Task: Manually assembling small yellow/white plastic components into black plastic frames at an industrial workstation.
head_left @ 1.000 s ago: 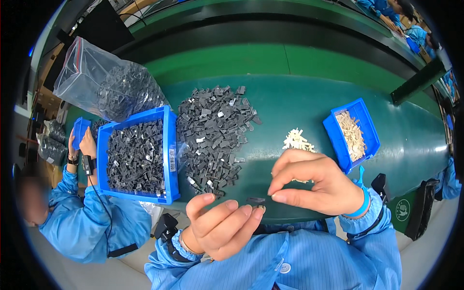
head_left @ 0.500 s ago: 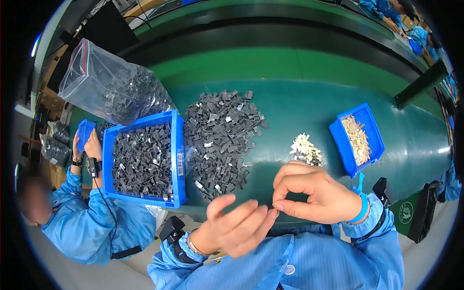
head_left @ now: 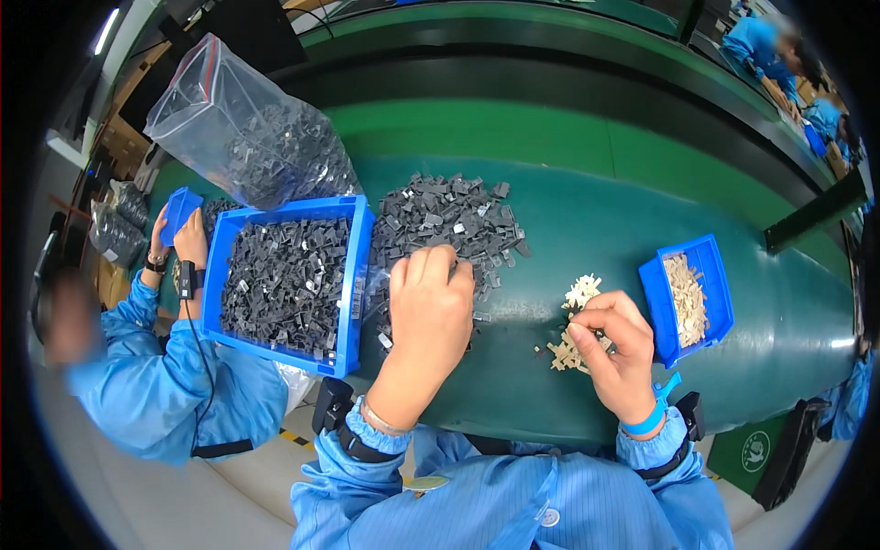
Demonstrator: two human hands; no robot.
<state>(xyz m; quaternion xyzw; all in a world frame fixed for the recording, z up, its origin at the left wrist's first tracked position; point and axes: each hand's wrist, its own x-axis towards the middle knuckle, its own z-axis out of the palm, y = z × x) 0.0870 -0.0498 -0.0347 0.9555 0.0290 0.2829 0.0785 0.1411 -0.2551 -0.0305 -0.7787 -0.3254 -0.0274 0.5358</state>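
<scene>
Parts (head_left: 449, 215), dark and heaped just right of the large blue bin (head_left: 346, 335), look light, stiff and slick, likely best pinched by their edges; the left hand (head_left: 429, 312) curls over them. Farther right of that bin, cream strips (head_left: 582, 291) seem light, perhaps snappable, better taken mid-length, the right hand (head_left: 621, 362) bringing thumb and forefinger together there; whether either grip grasps a piece, I cannot tell.

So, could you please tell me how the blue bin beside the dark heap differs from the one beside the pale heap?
The left bin looks larger than the right bin. The left bin's dark pieces cover its floor, while the right bin's pale pieces leave some blue showing inside. Both are blue and open-topped.
</scene>
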